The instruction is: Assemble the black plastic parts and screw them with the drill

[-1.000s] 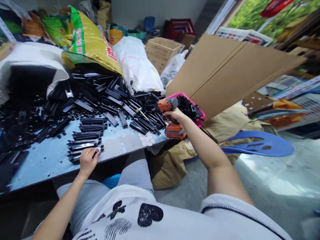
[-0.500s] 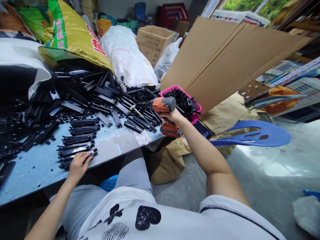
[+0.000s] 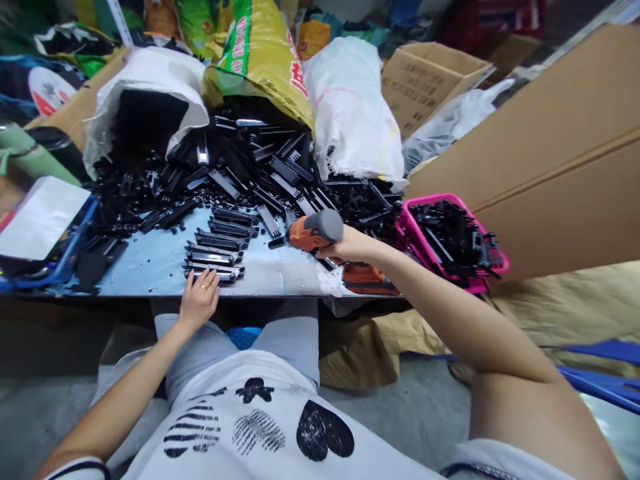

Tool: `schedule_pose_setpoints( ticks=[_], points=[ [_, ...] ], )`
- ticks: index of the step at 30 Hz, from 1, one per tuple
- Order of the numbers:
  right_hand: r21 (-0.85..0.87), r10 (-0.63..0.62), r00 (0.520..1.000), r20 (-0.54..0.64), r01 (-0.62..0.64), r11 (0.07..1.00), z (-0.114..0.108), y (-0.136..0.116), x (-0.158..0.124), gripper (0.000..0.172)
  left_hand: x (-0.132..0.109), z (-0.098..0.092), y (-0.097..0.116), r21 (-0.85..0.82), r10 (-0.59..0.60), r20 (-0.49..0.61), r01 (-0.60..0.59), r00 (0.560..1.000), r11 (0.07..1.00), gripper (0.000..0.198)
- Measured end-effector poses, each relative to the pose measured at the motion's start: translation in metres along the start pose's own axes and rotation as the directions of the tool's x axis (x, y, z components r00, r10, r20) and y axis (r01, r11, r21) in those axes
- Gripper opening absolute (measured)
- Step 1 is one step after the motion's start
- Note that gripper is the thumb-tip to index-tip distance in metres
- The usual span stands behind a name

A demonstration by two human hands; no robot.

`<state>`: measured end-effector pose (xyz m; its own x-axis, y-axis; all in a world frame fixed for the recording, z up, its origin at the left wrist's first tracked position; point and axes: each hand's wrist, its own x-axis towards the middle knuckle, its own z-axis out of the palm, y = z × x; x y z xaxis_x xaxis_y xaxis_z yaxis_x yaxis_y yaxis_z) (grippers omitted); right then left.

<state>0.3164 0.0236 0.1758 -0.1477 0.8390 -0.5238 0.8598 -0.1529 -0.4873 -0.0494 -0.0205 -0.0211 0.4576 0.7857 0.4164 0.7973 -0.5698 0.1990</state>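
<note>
My right hand (image 3: 345, 245) is wrapped round the handle of an orange and black cordless drill (image 3: 313, 233), held over the front of the table. The drill's nose points left, toward a row of long black plastic pieces (image 3: 215, 243) lying side by side. At the near end of that row, my left hand (image 3: 200, 299) rests with its fingers stretched out on the closest black piece (image 3: 223, 273). Behind both hands spreads a heap of loose black plastic parts (image 3: 250, 167). The drill hides what lies just behind it.
A pink basket (image 3: 407, 230) full of black parts stands at the right, by a large cardboard sheet (image 3: 565, 167). Along the back lie a white sack (image 3: 350, 113), a yellow sack (image 3: 265, 67) and another open white sack (image 3: 150, 67). A blue tray (image 3: 75, 247) sits at the left.
My view has swung left. My left hand has gone from the right end of the nearest piece to its middle, fingers now straighter. The drill has come left, closer to the row.
</note>
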Motion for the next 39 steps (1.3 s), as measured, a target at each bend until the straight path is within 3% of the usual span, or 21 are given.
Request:
schedule_pose_setpoints(
  ticks=[5, 9, 15, 21, 24, 28, 33, 35, 37, 39],
  points=[
    [-0.158, -0.108, 0.974, 0.201, 0.141, 0.977, 0.022, -0.088, 0.029, 0.029, -0.01, 0.005, 0.004, -0.014, -0.056, 0.081, 0.057, 0.995, 0.998, 0.046],
    [-0.338, -0.097, 0.959, 0.265, 0.187, 0.922, 0.033, -0.133, 0.042, 0.028, -0.012, 0.005, 0.002, -0.022, -0.065, 0.097, 0.068, 0.993, 0.997, 0.048],
    [-0.459, -0.012, 0.948, 0.317, 0.164, 0.873, 0.042, -0.161, 0.051, 0.025, -0.015, 0.009, -0.001, -0.058, -0.051, 0.09, 0.056, 0.995, 0.997, 0.051],
    [-0.462, -0.014, 0.944, 0.33, 0.175, 0.87, 0.05, -0.164, 0.066, 0.026, -0.016, 0.011, -0.004, -0.07, -0.027, 0.018, 0.028, 0.999, 0.997, 0.048],
    [-0.374, -0.106, 0.958, 0.266, 0.203, 0.905, 0.05, -0.144, 0.053, 0.024, -0.013, 0.009, -0.004, -0.041, -0.005, -0.016, 0.004, 1.0, 0.999, 0.041],
    [-0.122, -0.248, 0.966, 0.077, 0.256, 0.959, 0.049, -0.087, 0.014, 0.029, 0.003, 0.008, 0.003, -0.03, -0.023, -0.077, 0.021, 0.997, 0.999, 0.032],
    [0.318, -0.111, 0.977, -0.18, 0.165, 0.934, 0.03, 0.009, -0.019, 0.036, 0.03, 0.02, 0.016, -0.141, -0.075, -0.056, 0.066, 0.996, 0.988, 0.029],
    [0.401, -0.007, 0.932, -0.363, 0.163, 0.902, 0.012, 0.048, -0.021, 0.04, 0.036, 0.026, 0.015, -0.192, -0.096, -0.059, 0.083, 0.994, 0.978, 0.027],
    [0.471, 0.153, 0.842, -0.517, 0.131, 0.872, -0.008, 0.086, -0.018, 0.04, 0.04, 0.03, 0.01, -0.258, -0.073, -0.062, 0.054, 0.995, 0.965, 0.026],
    [0.543, 0.31, 0.741, -0.595, 0.087, 0.835, -0.028, 0.117, -0.012, 0.037, 0.043, 0.031, 0.004, -0.323, -0.008, -0.054, -0.01, 0.999, 0.946, 0.025]
  ],
)
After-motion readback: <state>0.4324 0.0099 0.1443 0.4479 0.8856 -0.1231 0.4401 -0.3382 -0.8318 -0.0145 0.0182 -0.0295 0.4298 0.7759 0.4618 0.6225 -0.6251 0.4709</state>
